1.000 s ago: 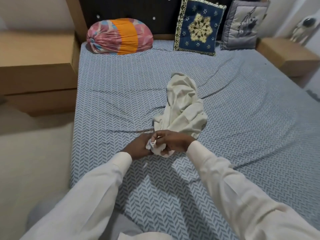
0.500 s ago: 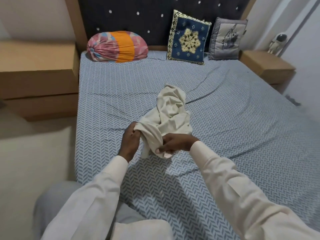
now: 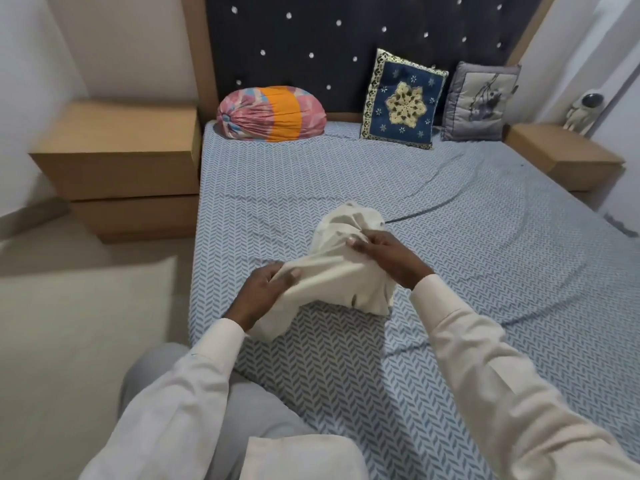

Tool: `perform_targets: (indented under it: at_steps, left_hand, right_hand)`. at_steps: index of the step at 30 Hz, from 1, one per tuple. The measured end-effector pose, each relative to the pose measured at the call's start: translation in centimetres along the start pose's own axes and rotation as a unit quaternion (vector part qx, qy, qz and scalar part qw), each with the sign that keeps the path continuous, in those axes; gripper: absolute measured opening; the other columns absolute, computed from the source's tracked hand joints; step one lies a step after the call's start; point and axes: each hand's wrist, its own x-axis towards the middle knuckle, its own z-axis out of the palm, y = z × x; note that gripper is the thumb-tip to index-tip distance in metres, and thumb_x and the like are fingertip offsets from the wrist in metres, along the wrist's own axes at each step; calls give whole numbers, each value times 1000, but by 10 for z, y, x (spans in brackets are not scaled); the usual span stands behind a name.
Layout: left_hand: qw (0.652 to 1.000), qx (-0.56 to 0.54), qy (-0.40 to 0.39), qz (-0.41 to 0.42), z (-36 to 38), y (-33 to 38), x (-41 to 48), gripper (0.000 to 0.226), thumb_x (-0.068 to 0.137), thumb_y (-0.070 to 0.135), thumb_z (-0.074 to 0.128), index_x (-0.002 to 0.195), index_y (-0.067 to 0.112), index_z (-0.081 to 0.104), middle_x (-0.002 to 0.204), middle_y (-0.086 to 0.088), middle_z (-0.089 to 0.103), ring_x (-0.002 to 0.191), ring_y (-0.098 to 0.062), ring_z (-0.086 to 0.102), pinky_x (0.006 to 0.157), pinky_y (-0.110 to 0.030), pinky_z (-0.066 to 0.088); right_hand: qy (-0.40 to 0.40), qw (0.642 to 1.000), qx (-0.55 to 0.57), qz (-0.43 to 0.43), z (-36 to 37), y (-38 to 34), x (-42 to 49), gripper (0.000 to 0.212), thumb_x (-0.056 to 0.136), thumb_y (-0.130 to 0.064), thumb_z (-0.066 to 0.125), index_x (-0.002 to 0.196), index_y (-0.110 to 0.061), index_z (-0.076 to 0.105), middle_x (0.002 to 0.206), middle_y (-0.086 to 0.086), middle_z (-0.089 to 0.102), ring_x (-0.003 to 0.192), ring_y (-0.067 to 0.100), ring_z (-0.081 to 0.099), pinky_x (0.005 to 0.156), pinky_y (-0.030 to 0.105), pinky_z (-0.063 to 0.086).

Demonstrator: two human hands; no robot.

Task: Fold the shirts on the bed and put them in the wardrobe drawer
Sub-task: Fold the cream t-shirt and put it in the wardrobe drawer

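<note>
My left hand and right hand have drawn apart, stretching the cream shirt and lifting its bunched end.

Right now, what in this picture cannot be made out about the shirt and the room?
Head view only:
1. Cream shirt: bunched up, so collar and sleeves cannot be told apart.
2. Wardrobe drawer: outside the frame.
3. White figure on the right nightstand: too small, blurred.
4. Pale cloth at the bottom edge: cut off.
</note>
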Motion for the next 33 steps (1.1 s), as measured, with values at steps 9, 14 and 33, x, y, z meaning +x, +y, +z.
perform_targets:
  at_steps: [9,14,33]
  left_hand:
    - [992,86,85,35,-30,-6,-6,15,95,27,59,94,29,74,89,9,72,86,-9,65,73,-29,49]
    - [988,119,77,55,-40,8,-7,18,97,27,55,95,24,72,87,4,72,81,-13,65,71,-31,49]
    - [895,392,-179,-114,21,-63,-40,32,76,35,55,107,30,61,114,-2,64,107,-22,58,90,-35,48]
  right_hand:
    - [-231,959,34,161,-6,7,-20,62,81,-31,80,119,12,56,112,28,62,91,28,65,73,35,57]
    - [-178,977,-41,112,-9,-9,-8,60,77,-28,82,122,6,59,139,24,51,120,38,58,103,60,43]
    - [-39,969,-205,134,36,95,-25,28,82,-14,71,109,-21,64,85,3,65,75,18,64,63,30,56]
